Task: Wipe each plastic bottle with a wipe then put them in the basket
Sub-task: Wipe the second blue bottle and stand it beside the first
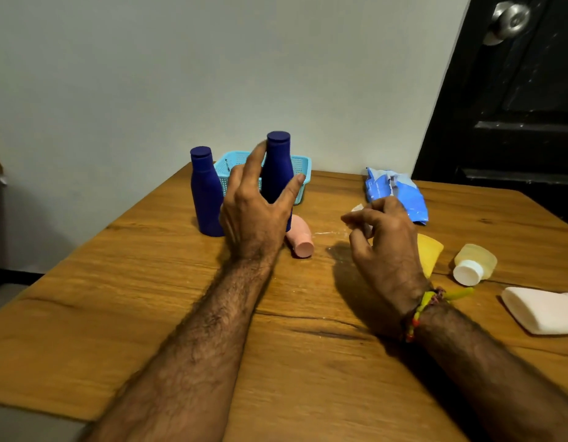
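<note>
- Two dark blue bottles point(206, 193) point(278, 167) upright before turquoise basket point(303, 167).
- Pink bottle point(300, 239) on its side.
- Yellowish white-capped bottle point(474, 263) lying right.
- Blue wipe packet point(394, 196) flat, torn open.

Wooden table point(308, 362), grain and dark cracks running across the top. Pale plain wall point(212, 74) behind. Dark panelled door point(515, 106) at upper right, round metal knob point(510, 20) near its left edge. Braided yellow-and-red thread band point(420, 309) at a wrist, loose end trailing right. Grey surface point(30, 422) at lower left below the table edge. Blurred tan shape at far left edge, unidentifiable.
</note>
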